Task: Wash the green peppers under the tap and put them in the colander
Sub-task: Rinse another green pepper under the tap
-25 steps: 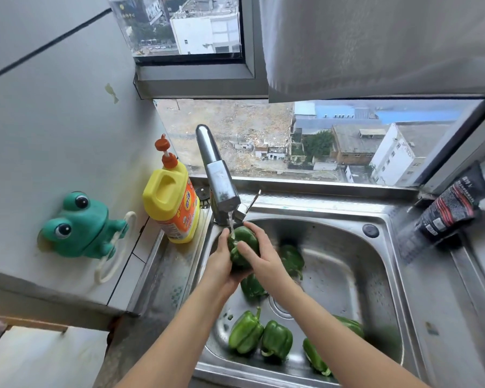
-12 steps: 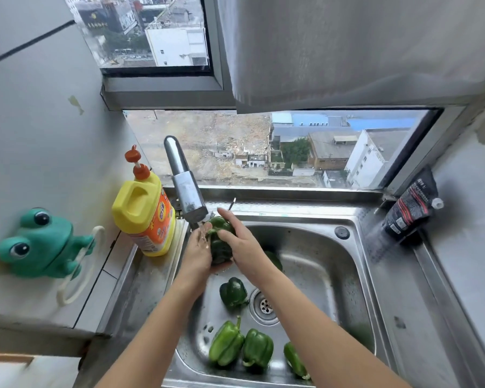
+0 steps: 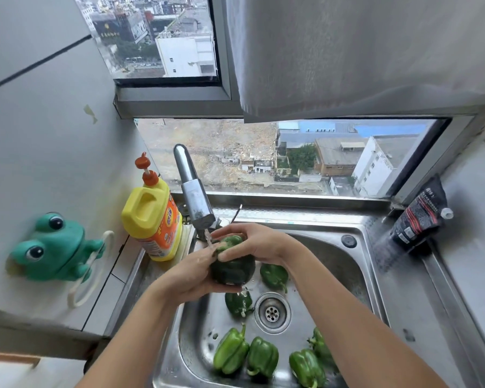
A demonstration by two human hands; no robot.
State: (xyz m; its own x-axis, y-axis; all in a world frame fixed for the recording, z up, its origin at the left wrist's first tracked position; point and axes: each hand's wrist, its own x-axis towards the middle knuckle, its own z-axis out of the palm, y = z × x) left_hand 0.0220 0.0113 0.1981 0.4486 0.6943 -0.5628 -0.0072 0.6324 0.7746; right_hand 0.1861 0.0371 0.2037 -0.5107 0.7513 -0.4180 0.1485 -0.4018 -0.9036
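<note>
Both hands, left hand [image 3: 192,277] and right hand [image 3: 254,242], clasp one green pepper [image 3: 231,268] under the tap [image 3: 195,200], near the sink [image 3: 356,271] left wall

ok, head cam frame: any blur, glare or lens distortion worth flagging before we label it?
Head view: strong wide-angle bending, so the window frame slants and bows. Soft daylight, no hard shadows. Mild sheen on the sink rim. The frog hook near the left edge looks soft. The pepper, gripped by the left hand and right hand under the tap, reads dark but fairly sharp.
</note>
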